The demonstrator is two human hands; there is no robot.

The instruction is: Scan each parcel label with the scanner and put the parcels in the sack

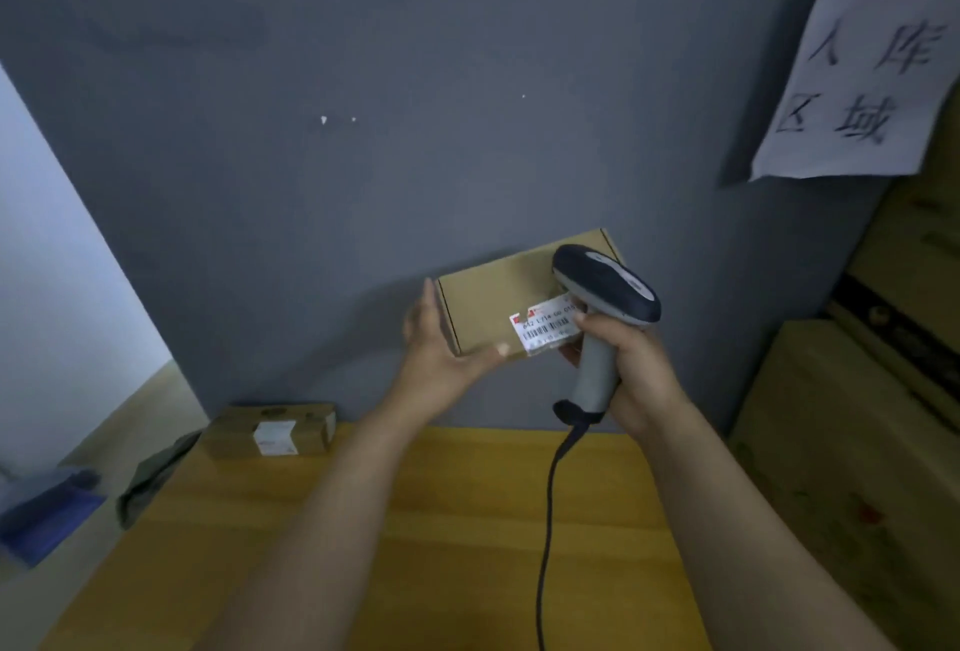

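The left hand (441,364) held the cardboard parcel (493,302) above the wooden table (415,520), thumb pinching its lower edge, fingers straight up its left end. The right hand (639,380) wrapped the barcode scanner (605,286), whose head hid the right end of the label (545,330).

A paper sign (857,52) hangs on the grey wall (363,78); stacked cartons (857,442) stand right of the wooden table (467,546).

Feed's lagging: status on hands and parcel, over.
Left hand holds parcel, label facing camera. Right hand grips scanner over label. Second parcel on table. Nothing in the way.
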